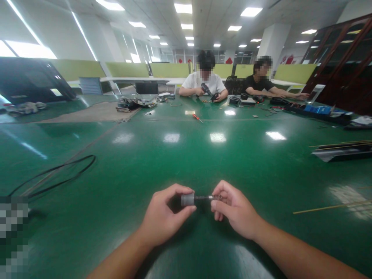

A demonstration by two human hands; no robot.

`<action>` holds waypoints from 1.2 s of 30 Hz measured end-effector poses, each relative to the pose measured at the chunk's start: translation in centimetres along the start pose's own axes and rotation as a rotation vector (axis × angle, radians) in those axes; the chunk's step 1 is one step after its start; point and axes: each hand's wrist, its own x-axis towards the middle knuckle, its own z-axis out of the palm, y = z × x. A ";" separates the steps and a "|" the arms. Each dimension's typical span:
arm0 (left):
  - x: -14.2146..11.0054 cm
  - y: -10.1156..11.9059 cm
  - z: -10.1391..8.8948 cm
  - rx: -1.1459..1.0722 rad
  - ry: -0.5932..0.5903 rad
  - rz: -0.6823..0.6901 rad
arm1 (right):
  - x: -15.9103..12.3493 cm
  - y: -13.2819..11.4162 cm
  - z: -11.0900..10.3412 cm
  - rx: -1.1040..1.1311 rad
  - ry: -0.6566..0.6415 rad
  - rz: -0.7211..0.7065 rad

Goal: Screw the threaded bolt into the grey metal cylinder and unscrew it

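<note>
Both hands work close together over the near middle of the green table (145, 155). Left thumb and fingers close around a gray cylinder (188, 199); the right hand (236, 209) pinches a metal end piece (216, 198), its fingers curled. Between them runs a slim shaft (202, 198), its long axis nearly level from left to right, in line with the cylinder. The cylinder sits at the shaft's left end, nearer the left hand (161, 215); whether the parts are fully joined, I cannot tell. Farther left lies a looped dark cord (93, 158); on the right, a thin yellow rod (325, 208). Beyond, a red screwdriver (195, 116) lies before a white-shirted person (215, 82) at the far side.
</note>
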 end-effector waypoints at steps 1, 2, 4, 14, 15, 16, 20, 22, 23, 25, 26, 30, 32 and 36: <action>0.0 0.0 0.0 -0.002 -0.001 -0.001 | 0.0 0.0 0.0 0.002 0.000 -0.001; 0.0 -0.1 0.0 -0.003 -0.003 -0.002 | 0.0 0.0 0.0 0.002 0.000 -0.001; -0.1 -0.1 -0.1 -0.004 -0.006 -0.004 | 0.0 0.0 0.0 -0.002 0.004 0.001; -0.1 -0.2 -0.2 -0.001 -0.007 -0.004 | 0.0 0.0 0.1 -0.006 0.010 0.002; -0.1 -0.2 -0.2 0.001 -0.007 -0.005 | 0.0 0.1 0.1 -0.003 0.009 -0.002; -0.1 -0.3 -0.2 0.000 -0.009 -0.006 | 0.0 0.1 0.1 -0.002 0.008 -0.004; -0.1 -0.5 -0.2 -0.016 -0.015 -0.005 | 0.1 0.2 0.0 -0.012 0.008 -0.010; -0.1 -0.4 -0.2 -0.019 -0.016 -0.006 | 0.0 0.1 0.0 -0.009 0.008 -0.009; -0.1 -0.4 -0.2 -0.020 -0.016 -0.007 | 0.0 0.1 0.0 -0.005 0.009 -0.006; 0.0 -0.3 -0.3 -0.022 -0.018 -0.010 | 0.0 -0.1 0.1 -0.001 0.014 0.002; 0.0 -0.3 -0.3 -0.022 -0.019 -0.011 | 0.0 -0.1 0.1 -0.002 0.016 0.004; 0.0 -0.3 -0.2 -0.021 -0.018 -0.011 | 0.0 -0.1 0.1 0.004 0.018 0.008; 0.0 -0.4 -0.3 -0.020 -0.010 -0.016 | 0.1 0.0 0.1 0.014 0.018 0.011; 0.1 -0.4 -0.5 -0.031 0.017 -0.063 | 0.1 0.0 0.0 0.008 0.023 0.016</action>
